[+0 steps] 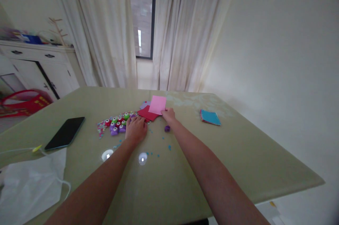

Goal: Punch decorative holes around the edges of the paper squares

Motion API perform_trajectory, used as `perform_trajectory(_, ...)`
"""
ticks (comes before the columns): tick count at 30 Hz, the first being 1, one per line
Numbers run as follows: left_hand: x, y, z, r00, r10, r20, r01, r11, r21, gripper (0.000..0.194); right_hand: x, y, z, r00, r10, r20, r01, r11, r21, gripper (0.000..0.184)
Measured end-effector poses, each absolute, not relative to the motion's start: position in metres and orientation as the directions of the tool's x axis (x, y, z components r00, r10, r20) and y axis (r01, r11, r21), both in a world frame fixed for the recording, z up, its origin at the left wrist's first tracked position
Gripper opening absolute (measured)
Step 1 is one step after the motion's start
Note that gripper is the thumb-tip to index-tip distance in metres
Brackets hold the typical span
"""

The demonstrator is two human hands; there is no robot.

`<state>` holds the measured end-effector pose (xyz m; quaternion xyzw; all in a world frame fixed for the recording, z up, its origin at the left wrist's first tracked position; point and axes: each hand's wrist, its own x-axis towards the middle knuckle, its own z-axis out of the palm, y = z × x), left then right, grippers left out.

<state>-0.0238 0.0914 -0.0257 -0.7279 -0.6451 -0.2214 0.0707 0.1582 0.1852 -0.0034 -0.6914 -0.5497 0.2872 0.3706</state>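
Note:
My right hand (168,115) pinches the lower right corner of a pink paper square (157,105), which is raised above the sheets beneath. Under it lie red paper (145,113) and a light purple sheet (144,104). My left hand (136,129) rests palm down at the near edge of the red paper, fingers apart, beside a cluster of purple, green and red figures with round eyes (119,124). Its fingertips are partly hidden. A small dark purple block (167,128) sits just below my right hand. Small blue bits (169,147) are scattered nearer to me.
A black phone (65,133) and a white bag with a cord (34,179) lie on the left of the table (238,161). A stack of blue-topped paper squares (210,117) is at the right. Behind are curtains, a white cabinet (39,64) and a red bag (29,103).

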Motion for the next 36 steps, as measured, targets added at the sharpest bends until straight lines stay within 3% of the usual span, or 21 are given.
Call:
perform_trajectory(5, -0.024, 0.091, -0.026, 0.098, 0.911, 0.4, 0.97, -0.178, 0.168, 0.033, 0.182, 0.172, -0.013, 0.204, 0.972, 0.119, 0.39, 0.031, -0.92, 0.013)
perform_trajectory(12, -0.023, 0.086, -0.021, 0.122, 0.885, 0.45, 0.961, -0.218, 0.17, 0.036, 0.231, 0.117, -0.035, 0.234, 0.957, 0.171, 0.134, 0.142, -0.981, 0.03)
perform_trajectory(17, -0.01, 0.075, -0.017, 0.293, 0.833, 0.47, 0.904, -0.401, 0.148, 0.04, 0.235, 0.11, -0.04, 0.243, 0.951, 0.19, 0.037, 0.187, -0.982, 0.035)
perform_trajectory(24, 0.04, 0.068, -0.028, 0.547, 0.739, 0.393, 0.744, -0.645, 0.178, 0.034, 0.234, 0.105, -0.041, 0.26, 0.938, 0.231, 0.034, 0.231, -0.972, 0.034)
perform_trajectory(30, 0.035, 0.067, -0.029, 0.511, 0.785, 0.352, 0.758, -0.604, 0.245, 0.02, 0.238, 0.096, -0.041, 0.24, 0.937, 0.254, 0.113, 0.233, -0.966, 0.033)
perform_trajectory(36, 0.019, 0.06, -0.03, 0.41, 0.823, 0.394, 0.805, -0.53, 0.269, 0.032, 0.237, 0.093, -0.037, 0.2, 0.94, 0.277, 0.193, 0.24, -0.952, 0.033)
